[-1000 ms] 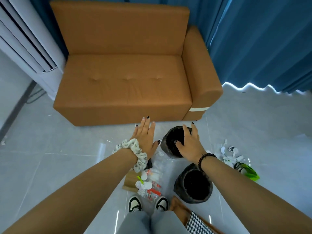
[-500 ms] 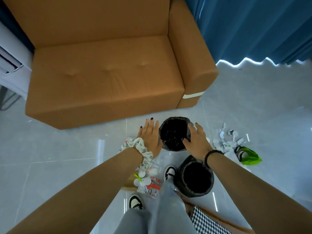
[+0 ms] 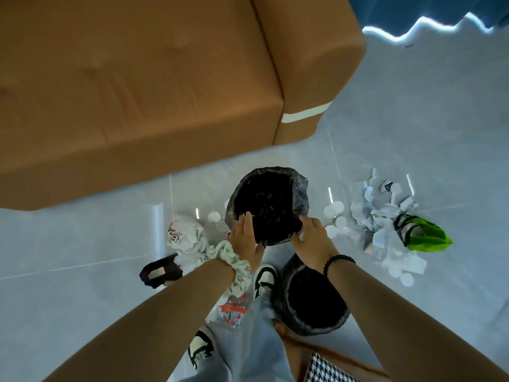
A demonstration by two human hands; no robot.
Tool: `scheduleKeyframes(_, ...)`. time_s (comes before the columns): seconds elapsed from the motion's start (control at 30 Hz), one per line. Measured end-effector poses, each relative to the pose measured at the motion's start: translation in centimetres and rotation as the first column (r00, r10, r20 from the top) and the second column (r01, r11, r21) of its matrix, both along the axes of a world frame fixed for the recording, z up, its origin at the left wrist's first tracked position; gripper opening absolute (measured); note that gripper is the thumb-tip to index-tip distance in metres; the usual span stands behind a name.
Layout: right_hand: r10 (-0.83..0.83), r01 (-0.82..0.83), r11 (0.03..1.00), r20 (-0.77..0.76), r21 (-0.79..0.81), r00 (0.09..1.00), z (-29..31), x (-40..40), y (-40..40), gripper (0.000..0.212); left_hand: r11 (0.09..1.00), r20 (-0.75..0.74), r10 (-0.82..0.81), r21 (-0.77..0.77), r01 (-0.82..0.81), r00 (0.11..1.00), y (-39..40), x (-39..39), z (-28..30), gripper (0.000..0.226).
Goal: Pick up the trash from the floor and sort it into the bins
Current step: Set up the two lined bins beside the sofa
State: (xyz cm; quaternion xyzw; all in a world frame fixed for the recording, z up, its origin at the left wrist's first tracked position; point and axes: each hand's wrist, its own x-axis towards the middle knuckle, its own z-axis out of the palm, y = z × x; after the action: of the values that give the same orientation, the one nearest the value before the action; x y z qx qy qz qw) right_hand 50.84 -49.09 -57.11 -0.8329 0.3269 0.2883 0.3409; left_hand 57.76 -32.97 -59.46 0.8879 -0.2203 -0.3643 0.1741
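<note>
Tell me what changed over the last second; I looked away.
The left hand came onto the far bin's left side; now both hands hold it, the right hand as before. The person stepped forward. The near bin and the paper scraps stayed put.

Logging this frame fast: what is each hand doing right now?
Left hand: open, straight fingers pressed against the side of the far bin.
Right hand: fingers curled over the same bin's rim, gripping it.
</note>
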Motion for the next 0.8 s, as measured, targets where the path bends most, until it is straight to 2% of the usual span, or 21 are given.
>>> scheduleKeyframes(0.17,0.122,-0.112,0.990,-0.127,0.084,0.984,-7.7,-0.6,-0.9,0.052,0.998,-0.093,0.057,0.013,-0.056,0.994,-1.0,-0.7,-7.2,0.081)
scheduleKeyframes(0.2,0.161,-0.149,0.985,-0.152,0.088,0.975,-9.0,-0.9,-0.8,0.048,0.992,-0.124,0.125,0.003,-0.126,0.984,-1.2,-1.0,-8.7,0.082)
scheduleKeyframes(0.23,0.199,-0.184,0.978,-0.174,0.098,0.964,-10.3,-1.5,-0.7,0.046,0.965,-0.166,0.255,-0.025,-0.262,0.953,-1.4,-1.2,-9.7,0.083)
scheduleKeyframes(0.27,0.233,-0.218,0.971,-0.188,0.101,0.954,-11.9,-2.0,-0.7,0.046,0.895,-0.220,0.428,-0.034,-0.446,0.876,-1.7,-1.3,-11.2,0.082)
scheduleKeyframes(0.33,0.301,-0.289,0.953,-0.215,0.088,0.929,-14.9,-3.0,-0.8,0.045,0.691,-0.297,0.704,0.078,-0.719,0.645,-2.4,-0.9,-13.8,0.078)
scheduleKeyframes(0.4,0.357,-0.351,0.934,-0.248,0.070,0.901,-16.9,-3.9,-0.9,0.042,0.580,-0.341,0.799,0.225,-0.782,0.495,-2.8,-0.3,-15.5,0.075)
scheduleKeyframes(0.47,0.430,-0.430,0.900,-0.286,0.065,0.857,-18.7,-4.8,-0.9,0.042,0.538,-0.415,0.811,0.256,-0.803,0.411,-3.1,0.1,-17.0,0.069)
scheduleKeyframes(0.57,0.558,-0.577,0.815,-0.348,0.056,0.753,-20.5,-5.9,-1.0,0.050,0.587,-0.467,0.772,0.267,-0.764,0.430,-3.7,0.9,-18.4,0.042)
scheduleKeyframes(0.7,0.637,-0.672,0.740,-0.360,0.038,0.681,-22.2,-6.6,-1.4,0.055,0.567,-0.483,0.777,0.259,-0.782,0.403,-4.7,2.2,-18.8,0.059)
scheduleKeyframes(0.8,0.691,-0.734,0.678,-0.372,0.038,0.620,-23.1,-6.8,-2.1,0.056,0.615,-0.484,0.735,0.181,-0.768,0.475,-5.7,3.2,-18.8,0.059)
